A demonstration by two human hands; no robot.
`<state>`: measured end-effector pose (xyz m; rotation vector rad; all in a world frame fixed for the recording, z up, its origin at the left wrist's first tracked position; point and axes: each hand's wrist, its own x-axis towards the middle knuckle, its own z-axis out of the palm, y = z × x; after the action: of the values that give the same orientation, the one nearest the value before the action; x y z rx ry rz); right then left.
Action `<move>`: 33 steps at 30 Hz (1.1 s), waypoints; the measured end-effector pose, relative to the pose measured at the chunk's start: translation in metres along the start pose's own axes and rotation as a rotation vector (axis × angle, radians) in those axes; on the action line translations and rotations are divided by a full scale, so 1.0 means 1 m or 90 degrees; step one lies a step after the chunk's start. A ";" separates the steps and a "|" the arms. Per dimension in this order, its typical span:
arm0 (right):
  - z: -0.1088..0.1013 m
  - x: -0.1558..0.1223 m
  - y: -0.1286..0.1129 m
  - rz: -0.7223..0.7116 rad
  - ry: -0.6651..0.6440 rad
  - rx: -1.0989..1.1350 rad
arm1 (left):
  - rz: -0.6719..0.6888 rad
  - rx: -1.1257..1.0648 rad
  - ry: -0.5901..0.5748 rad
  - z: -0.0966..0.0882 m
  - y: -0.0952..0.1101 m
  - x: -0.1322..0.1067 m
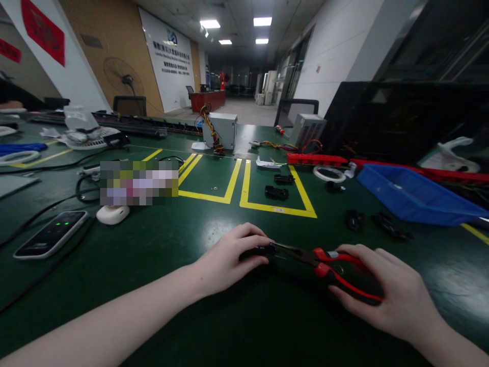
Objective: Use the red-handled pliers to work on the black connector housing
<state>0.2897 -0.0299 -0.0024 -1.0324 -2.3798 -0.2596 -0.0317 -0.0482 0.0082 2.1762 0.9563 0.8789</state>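
Observation:
My left hand [244,252] is closed around a small black part [262,251], mostly covered by the fingers. Red-and-black long-nose pliers [321,262] lie across my right hand [385,290], which is wrapped around their handles. The jaws of the pliers reach left to the black part, at my left fingertips; whether they grip it I cannot tell. Two similar black parts [277,192] rest inside the right yellow-taped square. More black pieces [389,225] lie on the green table [183,311] beyond my right hand.
A blue tray [416,196] stands at the right, near a red strip [317,159] and a white ring of cable [329,174]. Metal power supply boxes [225,131] with wires stand at the back. On the left are a black-topped device [51,234], cables and a white rounded object [113,214].

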 end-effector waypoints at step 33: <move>-0.004 0.003 0.003 -0.041 0.050 -0.040 | -0.055 0.087 -0.062 -0.001 0.012 0.001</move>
<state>0.2916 -0.0272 0.0027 -0.9558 -2.3499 -0.3935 -0.0275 -0.0539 0.0174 2.2506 1.0799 0.6780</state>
